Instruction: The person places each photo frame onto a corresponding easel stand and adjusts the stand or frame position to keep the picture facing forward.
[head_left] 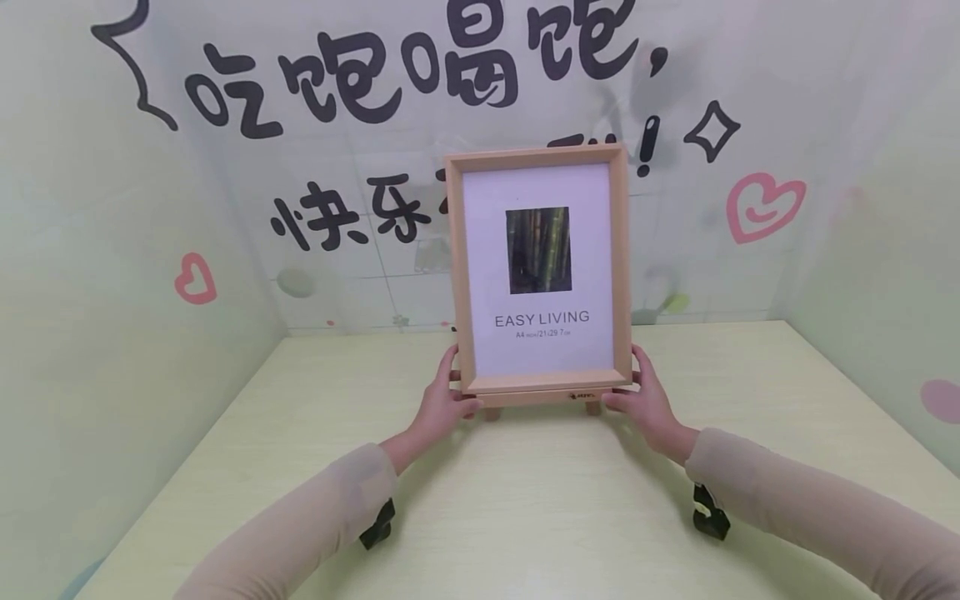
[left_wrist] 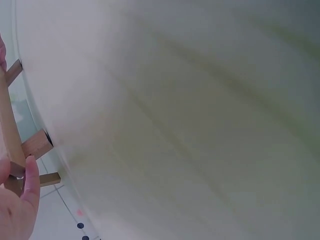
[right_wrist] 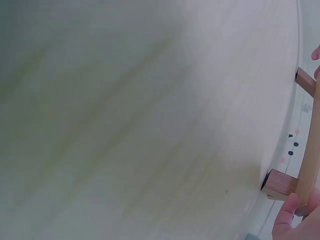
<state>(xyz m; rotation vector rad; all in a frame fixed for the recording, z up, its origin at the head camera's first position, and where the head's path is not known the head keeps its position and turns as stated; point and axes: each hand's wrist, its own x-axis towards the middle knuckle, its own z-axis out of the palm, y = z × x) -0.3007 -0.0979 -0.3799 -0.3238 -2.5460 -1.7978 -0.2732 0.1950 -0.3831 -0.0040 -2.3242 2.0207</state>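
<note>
A light wood picture frame (head_left: 622,267) stands upright, leaning slightly back, on the ledge of a small wooden easel (head_left: 536,398). Its white insert (head_left: 540,350) reads "EASY LIVING" below a photo of bamboo stems. My left hand (head_left: 437,408) grips the ledge's left end, thumb in front, other fingers beside the frame's lower corner. At the opposite end my right hand (head_left: 651,407) holds the ledge the same way. The wrist views show short easel legs (left_wrist: 38,145) (right_wrist: 280,183) reaching the tabletop; the easel's back is hidden behind the frame.
The pale wood-grain table (head_left: 525,508) runs back to a white wall covering (head_left: 360,287) with large black lettering and pink hearts. Pale side panels (head_left: 97,292) border the table left and right. Dark wrist straps (head_left: 378,523) hang below both sleeves.
</note>
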